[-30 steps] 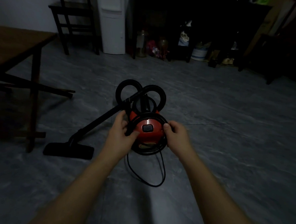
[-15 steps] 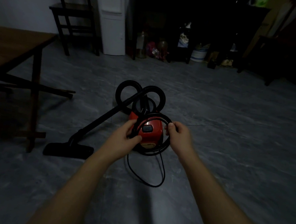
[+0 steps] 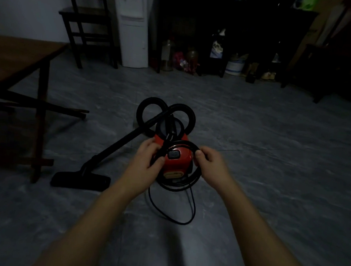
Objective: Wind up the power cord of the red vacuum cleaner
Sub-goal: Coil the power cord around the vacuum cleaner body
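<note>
The small red vacuum cleaner (image 3: 178, 162) stands on the grey floor in front of me. Its black power cord (image 3: 184, 186) is gathered in a round coil held just above the red body. My left hand (image 3: 147, 159) grips the coil's left side and my right hand (image 3: 208, 162) grips its right side. A loose loop of cord (image 3: 171, 216) trails on the floor below the coil. The black hose (image 3: 151, 110) curls in loops behind the body.
The black wand runs left to a floor nozzle (image 3: 81, 180). A wooden table (image 3: 16, 61) stands at the left, a dark chair (image 3: 89, 22) and white appliance (image 3: 133, 27) at the back, dark shelves (image 3: 228, 23) with jars beyond.
Both hands have lifted the coil slightly and shifted their grip along it. The coil now sits a little higher around the red body. The loose loop on the floor looks unchanged.
</note>
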